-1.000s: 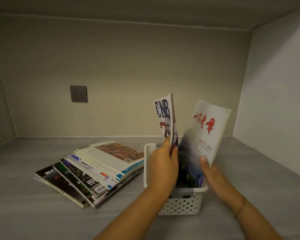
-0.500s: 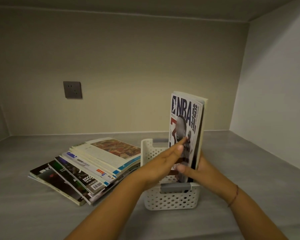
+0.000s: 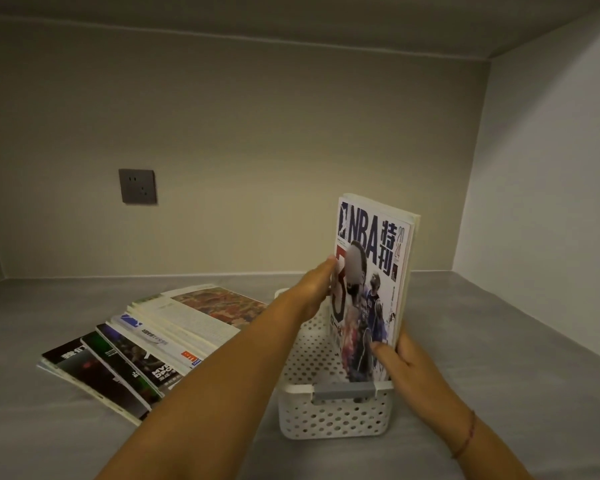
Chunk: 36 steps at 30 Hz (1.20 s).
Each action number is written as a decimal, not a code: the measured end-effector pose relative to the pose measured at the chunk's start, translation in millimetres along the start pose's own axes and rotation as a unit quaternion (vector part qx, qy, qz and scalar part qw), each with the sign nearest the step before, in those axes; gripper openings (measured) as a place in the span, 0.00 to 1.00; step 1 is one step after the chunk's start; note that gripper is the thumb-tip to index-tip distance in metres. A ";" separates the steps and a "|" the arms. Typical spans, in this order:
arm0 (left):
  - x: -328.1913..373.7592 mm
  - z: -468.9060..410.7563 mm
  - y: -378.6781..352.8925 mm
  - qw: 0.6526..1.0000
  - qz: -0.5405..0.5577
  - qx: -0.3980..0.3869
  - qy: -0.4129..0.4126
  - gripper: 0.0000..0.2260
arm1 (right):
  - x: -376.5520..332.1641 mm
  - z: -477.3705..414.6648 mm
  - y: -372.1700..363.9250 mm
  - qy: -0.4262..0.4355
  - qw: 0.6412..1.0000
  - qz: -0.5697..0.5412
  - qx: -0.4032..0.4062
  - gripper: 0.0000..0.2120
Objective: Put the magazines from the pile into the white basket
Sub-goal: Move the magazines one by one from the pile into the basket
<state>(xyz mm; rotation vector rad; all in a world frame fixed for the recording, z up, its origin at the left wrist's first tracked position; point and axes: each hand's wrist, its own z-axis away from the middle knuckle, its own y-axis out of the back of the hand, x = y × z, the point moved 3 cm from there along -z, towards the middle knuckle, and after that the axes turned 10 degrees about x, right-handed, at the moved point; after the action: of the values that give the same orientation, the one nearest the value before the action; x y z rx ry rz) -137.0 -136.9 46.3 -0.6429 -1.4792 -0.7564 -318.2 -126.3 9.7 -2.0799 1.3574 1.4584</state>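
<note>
Two magazines (image 3: 371, 289) upright in white basket (image 3: 333, 417), right hand (image 3: 406, 362) pinching them, left hand (image 3: 314, 289) flat against cover.

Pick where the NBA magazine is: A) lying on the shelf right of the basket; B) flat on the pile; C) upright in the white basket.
C: the NBA magazine stands on edge inside the white basket, the right hand pinching it and the left hand touching its cover.
</note>
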 end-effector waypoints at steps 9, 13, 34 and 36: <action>9.7 -20.0 -8.2 0.994 0.105 -0.014 -0.023 0.30 | -5.1 -2.8 -3.0 0.016 1.000 -0.001 0.001 0.31; 7.4 -15.6 -12.8 0.997 0.060 -0.040 -0.024 0.27 | -1.3 -4.2 -1.3 0.004 1.000 0.008 0.025 0.26; -104.1 26.4 215.2 0.780 -0.475 0.380 0.148 0.49 | 10.9 0.0 -3.6 -0.091 0.982 -0.052 0.154 0.19; -106.9 28.2 229.9 0.787 -0.436 0.401 0.174 0.55 | 13.1 -0.1 -3.7 -0.094 0.978 -0.056 0.175 0.19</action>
<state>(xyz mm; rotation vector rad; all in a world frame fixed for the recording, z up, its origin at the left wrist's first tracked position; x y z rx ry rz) 29.6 34.3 -43.2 0.8678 -1.5297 -0.7573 -314.4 -131.5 -2.3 -1.7230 1.2917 1.2300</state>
